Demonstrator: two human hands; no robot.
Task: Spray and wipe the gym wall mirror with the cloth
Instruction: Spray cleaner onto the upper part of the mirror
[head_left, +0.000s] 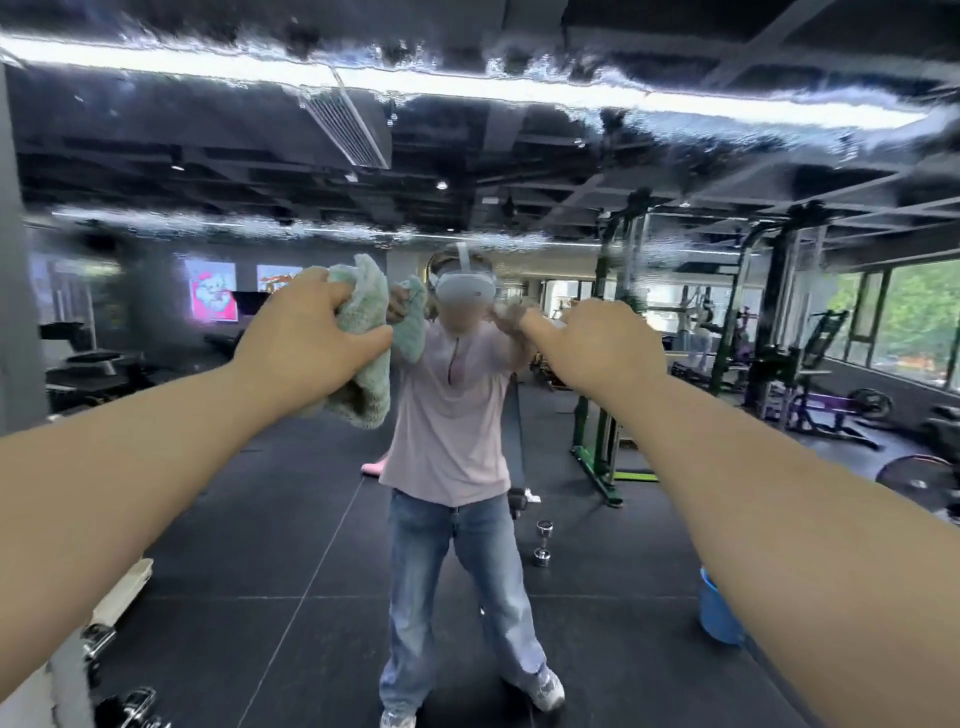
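A: Hands?
B: One: left hand (311, 340) bunching pale green terry cloth (366, 317) against streaked wet wall mirror (519, 135). Two: right hand (597, 345), back only, grip indeterminable.
A: Lettering?
B: On the reflected posters (210, 291), blurred.

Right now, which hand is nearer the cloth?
Left. The left hand grips the cloth and is bunched round it. The right hand is off to the cloth's right at about the same height, not touching it.
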